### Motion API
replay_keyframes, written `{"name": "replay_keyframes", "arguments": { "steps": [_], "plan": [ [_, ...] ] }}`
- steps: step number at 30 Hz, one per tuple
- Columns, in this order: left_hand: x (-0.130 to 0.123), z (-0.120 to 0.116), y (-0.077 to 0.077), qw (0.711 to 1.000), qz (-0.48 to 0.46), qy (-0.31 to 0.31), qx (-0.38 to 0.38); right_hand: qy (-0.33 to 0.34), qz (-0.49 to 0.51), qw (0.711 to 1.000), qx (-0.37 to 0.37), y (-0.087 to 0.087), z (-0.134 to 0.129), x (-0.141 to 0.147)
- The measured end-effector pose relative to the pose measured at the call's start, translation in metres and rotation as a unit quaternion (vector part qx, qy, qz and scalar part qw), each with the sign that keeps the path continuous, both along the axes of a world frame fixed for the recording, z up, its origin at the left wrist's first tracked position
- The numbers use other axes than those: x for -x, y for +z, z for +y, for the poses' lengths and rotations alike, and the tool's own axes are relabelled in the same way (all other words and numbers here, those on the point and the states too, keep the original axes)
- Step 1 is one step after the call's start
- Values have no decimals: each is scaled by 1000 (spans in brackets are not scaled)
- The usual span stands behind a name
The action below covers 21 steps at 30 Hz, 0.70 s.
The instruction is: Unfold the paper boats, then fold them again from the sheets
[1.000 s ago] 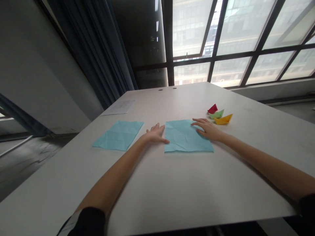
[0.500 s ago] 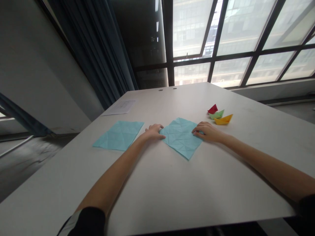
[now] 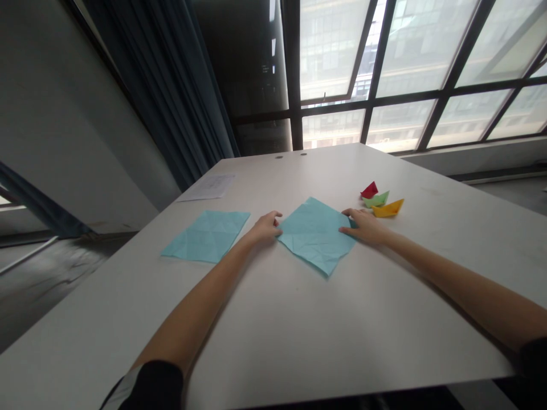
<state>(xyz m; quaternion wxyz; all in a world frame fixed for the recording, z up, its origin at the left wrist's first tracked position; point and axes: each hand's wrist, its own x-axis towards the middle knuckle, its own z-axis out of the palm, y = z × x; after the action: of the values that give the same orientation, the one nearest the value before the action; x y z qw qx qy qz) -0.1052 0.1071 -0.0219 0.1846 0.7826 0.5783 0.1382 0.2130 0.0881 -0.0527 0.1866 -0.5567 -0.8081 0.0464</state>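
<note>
A creased light blue paper square [image 3: 315, 234] lies turned like a diamond between my hands, its surface slightly raised. My left hand [image 3: 267, 226] has its thumb and fingers at the paper's left corner, closed on it. At the right corner my right hand [image 3: 361, 225] holds the edge between thumb and fingers. A second creased blue sheet [image 3: 207, 236] lies flat to the left of my left hand.
Small folded paper boats, red [image 3: 369, 189], green [image 3: 376, 199] and yellow [image 3: 388, 208], stand just beyond my right hand. A printed white sheet [image 3: 210, 187] lies at the back left of the white table [image 3: 273, 341]. Windows and a dark curtain are behind.
The far part of the diamond-shaped paper has risen and looks smoother. My left hand has shifted slightly left, and my right hand slightly right, along with the corners.
</note>
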Motion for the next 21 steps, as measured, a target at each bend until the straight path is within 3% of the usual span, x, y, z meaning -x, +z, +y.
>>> {"name": "replay_keyframes", "arguments": {
  "steps": [4,10,16,21],
  "plan": [
    [2,3,0,1000,6,-1,-5,-12,88,996,6,2,2,-1],
    [5,0,5,999,32,19,-33,20,118,993,-19,3,3,-2],
    [9,-1,4,988,109,-51,-99,47,53,997,-40,1,7,-6],
    [13,-2,4,977,155,-97,-109,53,-24,997,-49,2,3,-7]
  ]
}}
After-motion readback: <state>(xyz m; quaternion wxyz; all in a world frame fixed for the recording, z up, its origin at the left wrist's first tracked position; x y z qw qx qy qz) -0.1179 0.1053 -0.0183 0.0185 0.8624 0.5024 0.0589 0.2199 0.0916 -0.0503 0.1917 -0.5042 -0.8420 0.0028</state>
